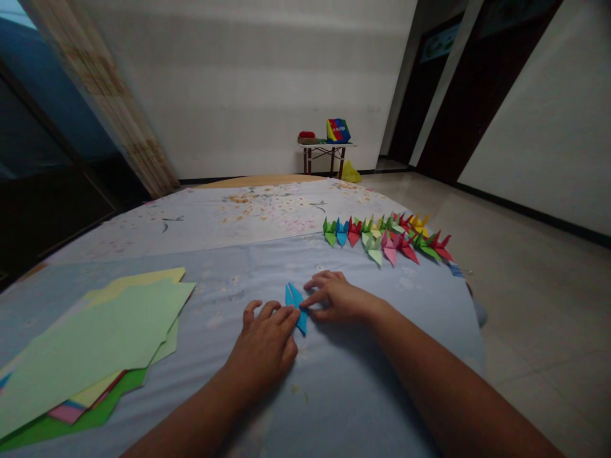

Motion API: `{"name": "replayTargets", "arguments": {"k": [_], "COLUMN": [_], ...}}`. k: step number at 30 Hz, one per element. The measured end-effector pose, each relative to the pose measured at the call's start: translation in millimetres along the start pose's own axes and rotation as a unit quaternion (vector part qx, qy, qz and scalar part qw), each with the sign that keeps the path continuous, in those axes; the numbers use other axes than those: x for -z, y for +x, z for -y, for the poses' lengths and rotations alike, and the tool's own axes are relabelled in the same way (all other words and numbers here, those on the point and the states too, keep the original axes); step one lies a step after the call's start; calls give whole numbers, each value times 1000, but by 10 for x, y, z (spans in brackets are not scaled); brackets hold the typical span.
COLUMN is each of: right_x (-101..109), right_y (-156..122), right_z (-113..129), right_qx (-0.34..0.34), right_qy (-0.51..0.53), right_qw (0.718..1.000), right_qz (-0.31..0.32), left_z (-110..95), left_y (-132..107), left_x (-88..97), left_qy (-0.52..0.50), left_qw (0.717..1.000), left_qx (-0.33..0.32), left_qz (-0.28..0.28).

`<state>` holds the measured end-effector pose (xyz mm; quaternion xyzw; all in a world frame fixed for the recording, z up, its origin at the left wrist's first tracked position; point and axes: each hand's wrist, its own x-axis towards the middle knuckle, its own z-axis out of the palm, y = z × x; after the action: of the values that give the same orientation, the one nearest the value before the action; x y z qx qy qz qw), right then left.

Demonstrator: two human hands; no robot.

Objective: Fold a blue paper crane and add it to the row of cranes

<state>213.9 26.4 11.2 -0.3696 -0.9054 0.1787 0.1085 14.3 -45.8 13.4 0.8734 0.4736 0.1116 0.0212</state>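
Note:
A narrow piece of blue folded paper [293, 296] lies flat on the tablecloth, pointed at its near end and split at its far end. My left hand [267, 338] holds it down from the left, index fingertip on its middle and the other fingers curled. From the right, my right hand [338, 299] touches the paper's edge with its index fingertip; its fingers are apart and slightly bent. Beyond my right hand, several folded paper cranes [390, 247] in green, blue, red, pink and yellow stand close together in rows.
A loose stack of coloured paper sheets [109, 331], pale green on top, lies to the left. A pale blue floral cloth [214, 254] covers the round table. Against the far wall, a small table [324, 145] bears a multicoloured box [338, 130]; a yellow bag [351, 172] lies beside it.

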Motion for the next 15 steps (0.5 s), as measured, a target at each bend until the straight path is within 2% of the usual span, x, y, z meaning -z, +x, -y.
{"name": "replayTargets", "arguments": {"k": [8, 15], "right_x": [72, 32], "right_y": [-28, -14], "right_z": [56, 42], "right_qx": [73, 84], "right_qy": [33, 60], "right_qw": [996, 993], "right_qz": [-39, -54], "left_z": [150, 156], "left_y": [29, 45], "left_x": [-63, -64], "left_qy": [-36, -33], "left_qw": [999, 997], "left_qx": [-10, -37], "left_qz": [-34, -65]}}
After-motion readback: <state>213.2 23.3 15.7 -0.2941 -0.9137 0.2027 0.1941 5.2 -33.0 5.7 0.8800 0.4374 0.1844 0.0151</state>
